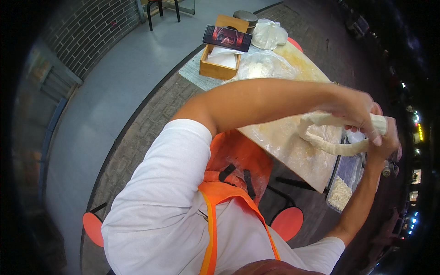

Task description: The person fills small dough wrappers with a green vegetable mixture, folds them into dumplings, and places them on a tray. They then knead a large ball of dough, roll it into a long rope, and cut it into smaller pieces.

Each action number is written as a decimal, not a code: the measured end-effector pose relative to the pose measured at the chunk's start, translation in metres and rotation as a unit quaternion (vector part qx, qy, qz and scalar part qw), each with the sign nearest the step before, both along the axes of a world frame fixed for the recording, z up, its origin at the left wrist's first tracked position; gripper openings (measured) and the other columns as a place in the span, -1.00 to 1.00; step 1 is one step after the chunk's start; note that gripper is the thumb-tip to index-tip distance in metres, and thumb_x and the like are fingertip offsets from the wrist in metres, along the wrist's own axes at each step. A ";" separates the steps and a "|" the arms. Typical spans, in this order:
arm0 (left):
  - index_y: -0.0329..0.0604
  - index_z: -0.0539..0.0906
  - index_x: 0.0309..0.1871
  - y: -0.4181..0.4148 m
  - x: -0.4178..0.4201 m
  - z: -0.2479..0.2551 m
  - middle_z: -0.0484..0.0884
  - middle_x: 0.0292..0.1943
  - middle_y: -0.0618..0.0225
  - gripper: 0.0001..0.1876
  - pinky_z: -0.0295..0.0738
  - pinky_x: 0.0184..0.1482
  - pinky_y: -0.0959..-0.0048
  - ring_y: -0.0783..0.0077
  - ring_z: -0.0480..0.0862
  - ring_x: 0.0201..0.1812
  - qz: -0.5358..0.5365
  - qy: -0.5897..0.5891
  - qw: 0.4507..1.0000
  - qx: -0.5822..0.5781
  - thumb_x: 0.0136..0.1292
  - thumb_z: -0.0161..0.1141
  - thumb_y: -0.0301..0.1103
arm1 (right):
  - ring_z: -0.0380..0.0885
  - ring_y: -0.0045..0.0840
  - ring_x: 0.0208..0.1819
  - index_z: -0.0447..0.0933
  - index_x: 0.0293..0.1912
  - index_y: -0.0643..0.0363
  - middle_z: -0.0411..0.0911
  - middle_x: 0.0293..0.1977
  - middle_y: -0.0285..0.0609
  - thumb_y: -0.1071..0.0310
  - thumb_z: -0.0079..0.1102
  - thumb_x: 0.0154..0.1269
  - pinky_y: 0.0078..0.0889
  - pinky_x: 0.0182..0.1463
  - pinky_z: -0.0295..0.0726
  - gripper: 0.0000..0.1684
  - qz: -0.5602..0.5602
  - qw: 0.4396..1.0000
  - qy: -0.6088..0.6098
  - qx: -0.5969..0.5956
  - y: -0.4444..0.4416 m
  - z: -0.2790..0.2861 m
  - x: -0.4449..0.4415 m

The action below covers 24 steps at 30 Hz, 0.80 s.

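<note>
A thick, pale rope of dough (pixel 331 147) hangs in a loop at the right, above the corner of a floury board (pixel 285 144). My left arm reaches across to it, and my left hand (pixel 361 111) grips the upper part of the rope. Close against it, my right hand (pixel 386 139) holds the gathered ends, with a stub of dough showing between the two hands. The right fingers are partly hidden and slightly blurred. Below the hands, a clear plastic tray (pixel 347 168) beside the board holds small pale dough pieces (pixel 339 194).
Behind my left forearm lie a plastic bag with white contents (pixel 257 68), a tied white bag (pixel 270 34) and a wooden tissue box (pixel 218 70) with a phone (pixel 227 38) leaning on it. A round red stool (pixel 287 223) stands below the table; another (pixel 92 228) is at left.
</note>
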<state>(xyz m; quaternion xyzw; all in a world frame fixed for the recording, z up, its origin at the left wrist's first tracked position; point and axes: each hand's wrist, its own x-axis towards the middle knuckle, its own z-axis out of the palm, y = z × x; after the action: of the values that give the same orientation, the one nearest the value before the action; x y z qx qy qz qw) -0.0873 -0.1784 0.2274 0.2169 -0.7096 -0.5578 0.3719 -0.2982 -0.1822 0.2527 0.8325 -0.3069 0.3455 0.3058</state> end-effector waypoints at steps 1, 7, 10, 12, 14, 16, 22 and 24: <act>-0.38 0.71 0.08 0.002 -0.006 -0.020 0.72 -0.30 0.28 -0.26 0.50 -0.31 0.48 0.47 0.65 -0.36 0.056 0.005 0.998 0.004 -0.01 0.66 0.07 | 0.68 -0.29 -0.44 0.59 -0.28 0.13 0.58 -0.49 -0.12 0.34 0.46 0.22 -0.32 -0.36 0.60 -0.81 0.027 1.000 0.001 0.013 0.004 -0.011 0.011; -0.38 0.79 -0.18 0.028 -0.006 -0.063 0.71 -0.42 0.29 -0.47 0.52 -0.28 0.46 0.47 0.65 -0.37 0.133 0.047 0.990 0.011 0.09 0.56 0.02 | 0.72 -0.19 -0.31 0.63 -0.16 0.20 0.66 -0.32 -0.04 0.32 0.42 0.28 -0.25 -0.23 0.67 -0.78 -0.004 0.999 -0.007 0.048 -0.013 -0.078 -0.009; -0.30 0.79 -0.34 0.020 -0.001 -0.063 0.66 -0.53 0.29 -0.49 0.44 -0.43 0.46 0.45 0.60 -0.51 0.109 0.052 0.990 0.074 0.09 0.52 0.09 | 0.73 -0.22 -0.11 0.65 0.00 0.28 0.73 -0.14 -0.05 0.29 0.41 0.32 -0.27 0.01 0.67 -0.66 0.023 0.990 -0.111 0.085 -0.009 -0.092 0.011; -0.29 0.76 -0.40 0.016 0.005 -0.061 0.62 -0.58 0.30 -0.45 0.36 -0.53 0.46 0.44 0.52 -0.62 0.056 0.025 0.992 0.112 0.12 0.50 0.16 | 0.71 -0.37 -0.08 0.64 -0.01 0.30 0.73 -0.13 -0.12 0.27 0.40 0.33 -0.30 0.06 0.65 -0.65 0.027 0.950 -0.217 0.224 -0.027 -0.117 -0.015; -0.30 0.72 -0.41 0.023 0.015 -0.048 0.58 -0.66 0.31 -0.38 0.39 -0.62 0.45 0.39 0.51 -0.72 0.012 -0.040 0.993 0.112 0.19 0.46 0.25 | 0.67 -0.57 -0.07 0.64 -0.03 0.31 0.75 -0.11 -0.18 0.23 0.39 0.37 -0.36 0.03 0.65 -0.65 0.038 0.916 -0.272 0.292 -0.044 -0.137 -0.042; -0.36 0.72 -0.31 0.023 0.021 -0.054 0.60 -0.65 0.28 -0.34 0.51 -0.57 0.44 0.36 0.61 -0.66 -0.013 -0.019 0.994 0.108 0.21 0.45 0.25 | 0.68 -0.57 -0.13 0.64 -0.06 0.31 0.76 -0.16 -0.16 0.24 0.40 0.35 -0.39 -0.03 0.66 -0.67 0.063 0.912 -0.287 0.287 -0.031 -0.124 -0.027; -0.36 0.69 0.02 0.021 0.007 -0.045 0.69 -0.39 0.28 -0.37 0.57 -0.49 0.48 0.44 0.70 -0.49 -0.043 -0.025 0.995 0.089 0.17 0.53 0.08 | 0.68 -0.27 -0.49 0.58 -0.26 0.15 0.64 -0.49 -0.07 0.29 0.52 0.16 -0.27 -0.40 0.56 -0.73 0.042 0.989 -0.064 0.130 0.010 -0.050 0.007; -0.34 0.70 0.02 0.034 0.000 -0.038 0.66 -0.41 0.34 -0.41 0.45 -0.53 0.51 0.48 0.61 -0.54 0.014 0.008 0.993 0.115 0.17 0.53 0.04 | 0.67 -0.24 -0.49 0.56 -0.28 0.15 0.61 -0.51 -0.07 0.31 0.52 0.16 -0.26 -0.40 0.56 -0.73 0.011 0.993 -0.049 0.109 0.002 -0.054 -0.002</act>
<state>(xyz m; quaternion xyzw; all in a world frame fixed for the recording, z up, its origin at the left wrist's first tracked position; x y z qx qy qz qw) -0.0874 -0.1444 0.1896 0.2635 -0.6348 -0.6324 0.3574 -0.3003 -0.1802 0.1992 0.8461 -0.3482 0.3536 0.1944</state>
